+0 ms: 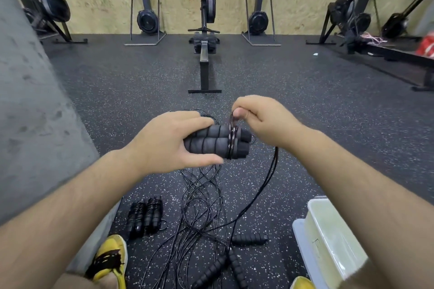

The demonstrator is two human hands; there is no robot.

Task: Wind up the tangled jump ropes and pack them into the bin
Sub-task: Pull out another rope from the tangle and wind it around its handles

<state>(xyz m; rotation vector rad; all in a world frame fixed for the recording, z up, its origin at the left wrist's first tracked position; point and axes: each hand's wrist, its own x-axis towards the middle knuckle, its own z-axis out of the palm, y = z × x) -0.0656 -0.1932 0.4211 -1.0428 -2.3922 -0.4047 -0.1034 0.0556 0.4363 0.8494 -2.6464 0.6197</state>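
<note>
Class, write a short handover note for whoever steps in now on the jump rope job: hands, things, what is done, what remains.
Left hand grips two foam handles side by side. Right hand pinches the cord looped round them.
Two wound ropes lie by the yellow shoe; the tangle lies below the hands; the bin sits at right.
Done: two wound. Left: finish this one, untangle the rest, pack all.

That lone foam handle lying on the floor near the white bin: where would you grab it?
Grip the lone foam handle around its ribbed middle, coming down from above with fingers across its width. It lies flat on the floor, nearly sideways to the viewer. Its right end is clear, while the tangled cords crowd its left end.
</note>
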